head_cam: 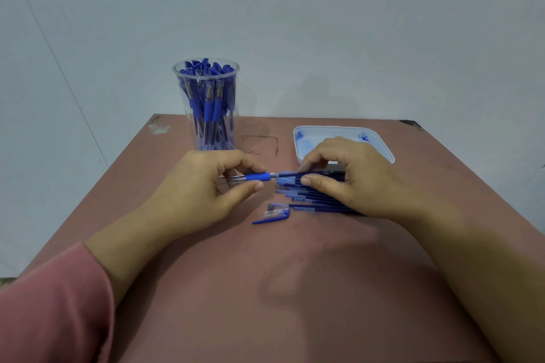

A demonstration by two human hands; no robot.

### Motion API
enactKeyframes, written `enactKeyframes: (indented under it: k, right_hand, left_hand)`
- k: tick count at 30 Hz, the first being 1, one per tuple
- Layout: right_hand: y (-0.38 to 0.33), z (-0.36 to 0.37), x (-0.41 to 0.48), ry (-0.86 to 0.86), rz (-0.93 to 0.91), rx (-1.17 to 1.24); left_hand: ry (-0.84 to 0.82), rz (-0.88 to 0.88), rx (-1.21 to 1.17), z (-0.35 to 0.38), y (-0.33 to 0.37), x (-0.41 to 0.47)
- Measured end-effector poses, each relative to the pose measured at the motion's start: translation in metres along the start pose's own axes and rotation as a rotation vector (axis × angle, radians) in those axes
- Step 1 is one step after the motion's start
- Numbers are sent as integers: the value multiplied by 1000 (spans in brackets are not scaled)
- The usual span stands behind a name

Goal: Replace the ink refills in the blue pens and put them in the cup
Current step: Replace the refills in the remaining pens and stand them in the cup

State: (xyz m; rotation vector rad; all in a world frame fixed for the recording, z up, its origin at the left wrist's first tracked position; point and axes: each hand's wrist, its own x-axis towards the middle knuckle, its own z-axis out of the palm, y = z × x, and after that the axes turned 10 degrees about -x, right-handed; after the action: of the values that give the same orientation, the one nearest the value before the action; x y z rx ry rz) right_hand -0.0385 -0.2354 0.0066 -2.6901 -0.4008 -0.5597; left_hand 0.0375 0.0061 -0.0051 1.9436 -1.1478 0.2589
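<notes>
A dusty-pink sleeve (50,303) at seven o'clock covers the upper forearm, ending well short of the left hand (203,188); the right forearm (472,259) at four o'clock is bare.

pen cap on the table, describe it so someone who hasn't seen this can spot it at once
On the pink table, look just nearer the person than the pile of refills. The cap lies there alone: short, with a clear body and a blue clip, while the refills are long, thin, dark sticks.
</notes>
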Motion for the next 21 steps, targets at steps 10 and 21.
enactKeyframes:
  k: [10, 21]
  right_hand:
    - [-1, 1, 0, 59, 36, 37]
    - [-14, 13, 3, 43, 12, 44]
  left_hand:
    - [26, -18, -5, 1, -3, 0]
    - [8, -24, -30, 1, -6, -1]
